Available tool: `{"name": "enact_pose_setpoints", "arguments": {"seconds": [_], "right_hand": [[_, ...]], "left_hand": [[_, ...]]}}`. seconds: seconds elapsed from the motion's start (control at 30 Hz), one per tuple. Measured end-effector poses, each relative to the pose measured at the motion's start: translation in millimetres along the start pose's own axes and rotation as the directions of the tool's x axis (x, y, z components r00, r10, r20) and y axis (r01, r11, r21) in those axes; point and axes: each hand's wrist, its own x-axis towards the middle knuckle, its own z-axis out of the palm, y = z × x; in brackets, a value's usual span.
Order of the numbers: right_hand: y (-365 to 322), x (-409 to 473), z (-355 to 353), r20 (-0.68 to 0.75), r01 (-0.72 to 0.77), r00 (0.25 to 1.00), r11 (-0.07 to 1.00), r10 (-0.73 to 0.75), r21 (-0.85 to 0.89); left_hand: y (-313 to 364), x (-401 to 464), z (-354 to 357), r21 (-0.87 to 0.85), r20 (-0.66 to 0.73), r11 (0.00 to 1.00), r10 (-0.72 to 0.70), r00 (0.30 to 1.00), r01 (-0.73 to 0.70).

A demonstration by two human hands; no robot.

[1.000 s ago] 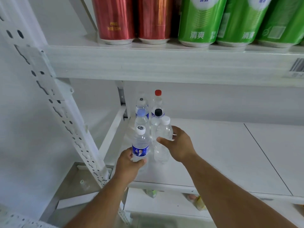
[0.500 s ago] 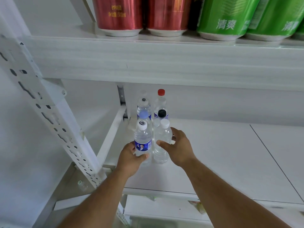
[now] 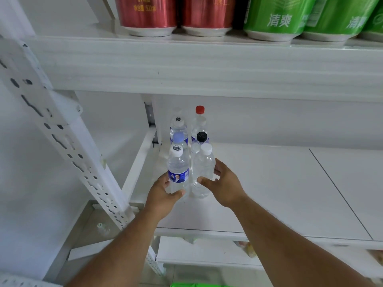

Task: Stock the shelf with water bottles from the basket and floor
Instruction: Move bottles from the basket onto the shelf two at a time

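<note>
Left hand: grips the blue-label bottle, standing on the shelf.
Right hand: holds the clear bottle beside it.
Done: two rows begun at the left end, four bottles behind.
Left: most of the shelf unfilled; basket unseen.

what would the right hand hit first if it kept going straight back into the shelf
It already grips the plain bottle. Pushed on by the right hand, that bottle would probably meet the black-capped bottle right behind it first, though the gap between them is hard to judge.
</note>
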Motion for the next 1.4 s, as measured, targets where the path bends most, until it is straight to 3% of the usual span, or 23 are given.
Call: {"name": "enact_pose_setpoints", "arguments": {"seconds": [0.13, 0.23, 0.37, 0.5, 0.7, 0.93, 1.17, 1.4], "right_hand": [[1, -16, 0, 0.001, -0.093, 0.996, 0.994, 0.093, -0.063], [-3, -34, -3, 0.018, -0.123, 0.991, 0.965, 0.130, -0.233], [-14, -65, -9, 0.056, -0.069, 0.993, 0.887, 0.106, -0.456], [-14, -95, -11, 0.153, 0.059, 0.986, 0.720, 0.065, -0.691], [-5, -145, -24, 0.238, 0.195, 0.971, 0.615, -0.013, -0.764], [10, -219, -52, 0.285, 0.251, 0.957, 0.667, -0.059, -0.702], [26, -282, -67, 0.338, 0.294, 0.939, 0.643, -0.057, -0.707], [47, -330, -56, 0.316, 0.244, 0.949, 0.667, -0.013, -0.704]], "left_hand": [[-2, -17, -3, 0.093, 0.018, 0.995, -0.035, 0.999, 0.033], [0, -36, -7, 0.272, 0.016, 0.962, -0.026, 1.000, 0.021], [5, -63, -13, 0.584, 0.100, 0.811, -0.044, 0.994, -0.023], [17, -94, -13, 0.730, 0.138, 0.678, -0.017, 0.990, -0.090], [38, -158, -6, 0.772, 0.119, 0.628, 0.010, 0.993, -0.099], [48, -246, 17, 0.760, 0.085, 0.647, -0.010, 0.996, -0.058], [45, -318, 35, 0.763, 0.073, 0.644, 0.013, 0.997, -0.064], [12, -355, 41, 0.773, 0.103, 0.630, -0.019, 0.994, -0.068]]}}
